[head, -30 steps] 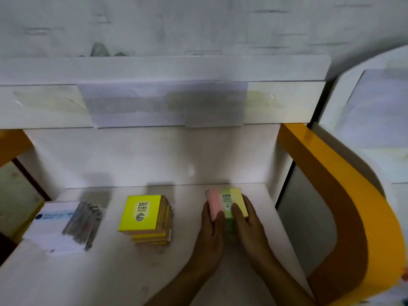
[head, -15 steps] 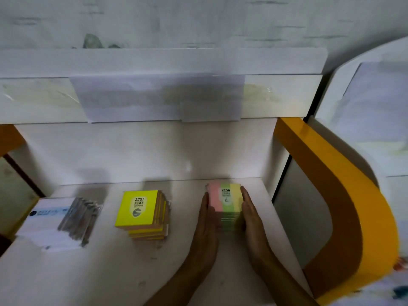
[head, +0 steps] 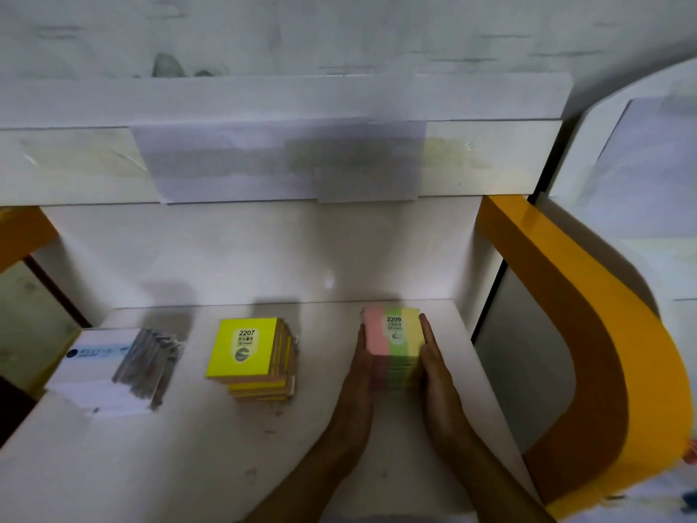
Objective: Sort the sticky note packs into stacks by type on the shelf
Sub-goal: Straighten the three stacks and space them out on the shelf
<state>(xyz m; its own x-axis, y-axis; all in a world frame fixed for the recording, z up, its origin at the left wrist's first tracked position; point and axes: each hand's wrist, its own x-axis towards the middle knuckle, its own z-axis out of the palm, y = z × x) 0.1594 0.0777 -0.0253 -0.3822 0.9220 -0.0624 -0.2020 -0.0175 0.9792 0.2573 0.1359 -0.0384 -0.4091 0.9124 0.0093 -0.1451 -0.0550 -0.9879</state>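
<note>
Pink, green and pale yellow stripes run across the top pack of the 2209 stack (head: pixel 392 337), which stands on the white shelf (head: pixel 188 447) toward its right side, not far from the back wall. The left hand (head: pixel 358 386) lies flat against the stack's left face, fingers straight and pointing away from the person; the right hand (head: pixel 433 371) does the same on the right face, its fingertips reaching the far corner of the top pack. Both hands are open and pressed to the stack, with the packs squeezed between the two palms.

To the left, well apart from the hands, sits the 2207 stack (head: pixel 249 352), its top pack bright yellow with a printed label. The packs beneath it are orange and yellow and are slightly out of line, their edges stepping out to the right.

Farther left, near the shelf's left edge, lies a white pile (head: pixel 98 371) with a blue mark on its top, and a fan of silvery wrapped packets (head: pixel 151 356) leans across its right side; what they contain cannot be made out.

An upper shelf board (head: pixel 283 100) spans the top, with sheets of pale paper (head: pixel 279 164) stuck to its front lip. An orange curved panel (head: pixel 588 334) borders the shelf on the right.
</note>
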